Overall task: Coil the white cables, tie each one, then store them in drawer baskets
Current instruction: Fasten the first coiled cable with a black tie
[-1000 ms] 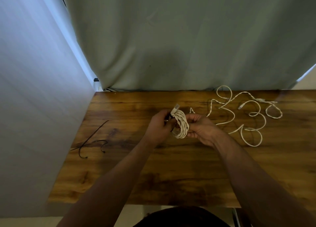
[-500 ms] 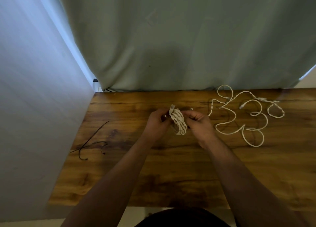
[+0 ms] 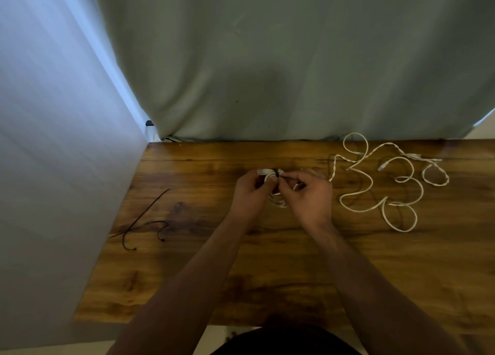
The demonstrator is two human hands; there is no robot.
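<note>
Both hands are on the coiled cable (image 3: 278, 204). The left hand (image 3: 250, 191) is wrapped round the bundle, and the right hand (image 3: 308, 194) is pinching what looks like the dark tie (image 3: 276, 174) at the top of the coil, though it's hard to be sure at this size. The cord looks light and floppy, so I'd guess the loops spring apart unless you clamp across all of them near the tie. The loose cable (image 3: 401, 230) lies well right of the grip, and the spare ties (image 3: 150, 208) well left.
</note>
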